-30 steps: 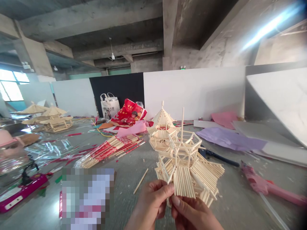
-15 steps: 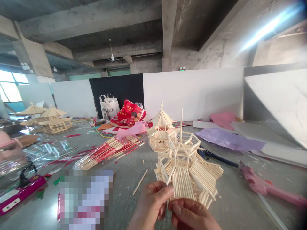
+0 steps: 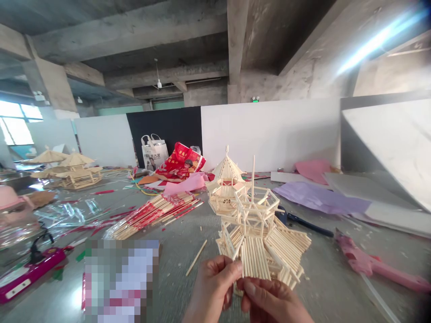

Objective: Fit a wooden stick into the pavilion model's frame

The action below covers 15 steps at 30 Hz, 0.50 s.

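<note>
**A:** Start at the left edge. What's over there?

**B:** Stick pavilions sit on the concrete floor with their peaked roofs on, and a pink power strip lies nearer the front.

**A:** And toward the middle?

**B:** Bundles of sticks with red wrapping lie on the floor, past them a white tote bag and a red bag against the far wall. One loose stick lies by itself.

**A:** What about the hands?

**B:** Both are clenched on the stick model, holding it up in front of the person above the floor. The left hand wraps its side, and the right hand pinches its lower edge.

**A:** How far along does it look?

**B:** The sloped lower roof looks complete, and the upright frame above it stands up well, with one tall stick at its center. That frame is bare, though, with no top roof on it. The roofed model just behind it shows a peak.

**A:** Anything further right?

**B:** There's a dark-handled tool, a sheet of lilac paper, and a pink glue gun on the floor.
</note>
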Motion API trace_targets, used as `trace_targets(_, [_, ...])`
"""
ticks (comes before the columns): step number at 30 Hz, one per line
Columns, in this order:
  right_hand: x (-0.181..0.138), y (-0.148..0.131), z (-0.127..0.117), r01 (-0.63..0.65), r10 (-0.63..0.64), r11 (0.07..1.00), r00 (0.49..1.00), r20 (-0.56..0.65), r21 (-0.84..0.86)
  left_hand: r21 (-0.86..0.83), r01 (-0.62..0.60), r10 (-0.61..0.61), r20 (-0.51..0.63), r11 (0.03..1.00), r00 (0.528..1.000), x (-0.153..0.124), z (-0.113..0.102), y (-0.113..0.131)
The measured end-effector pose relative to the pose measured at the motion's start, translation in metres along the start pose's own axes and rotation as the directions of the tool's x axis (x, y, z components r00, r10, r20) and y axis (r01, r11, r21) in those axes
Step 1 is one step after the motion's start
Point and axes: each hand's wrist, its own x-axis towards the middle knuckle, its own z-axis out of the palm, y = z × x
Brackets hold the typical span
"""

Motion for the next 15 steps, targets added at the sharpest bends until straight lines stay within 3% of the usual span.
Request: trace_targets(15, [-0.004,-0.0013,0.005,-0.017,0.013,0.994,0.999,0.045,0.104,0.093,-0.06,0.061,-0.006,0.994,0.998,0.0017,-0.002,-0.0053])
